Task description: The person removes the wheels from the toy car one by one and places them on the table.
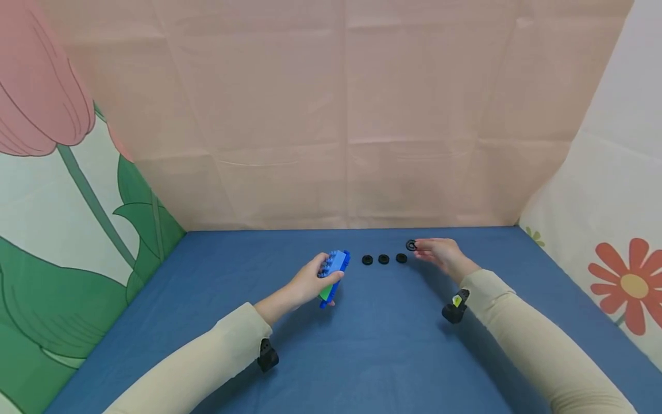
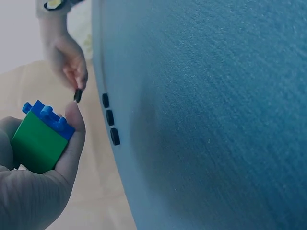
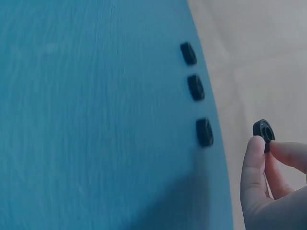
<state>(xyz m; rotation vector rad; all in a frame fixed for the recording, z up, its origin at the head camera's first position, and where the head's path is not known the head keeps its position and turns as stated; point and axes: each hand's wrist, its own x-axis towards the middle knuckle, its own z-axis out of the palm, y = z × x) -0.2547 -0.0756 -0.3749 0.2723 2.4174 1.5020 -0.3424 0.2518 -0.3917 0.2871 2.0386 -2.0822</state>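
Note:
My left hand (image 1: 309, 279) grips a blue and green toy-brick block (image 1: 336, 262), held tilted above the blue table. In the left wrist view the green side of the block (image 2: 39, 143) faces the camera, with blue knobbed parts along its upper edge. My right hand (image 1: 442, 256) pinches a small black toy wheel (image 1: 411, 245) between thumb and fingertips, raised off the table. The right wrist view shows the hollow centre of this wheel (image 3: 264, 130). Three more black wheels (image 1: 384, 259) lie flat in a row between the two hands.
The blue table (image 1: 362, 356) ends at a beige backdrop (image 1: 341, 115) behind the wheels. Printed flower panels stand at the left and at the right (image 1: 633, 286). A black wrist camera (image 1: 267, 355) hangs under the left sleeve, another (image 1: 455, 307) under the right.

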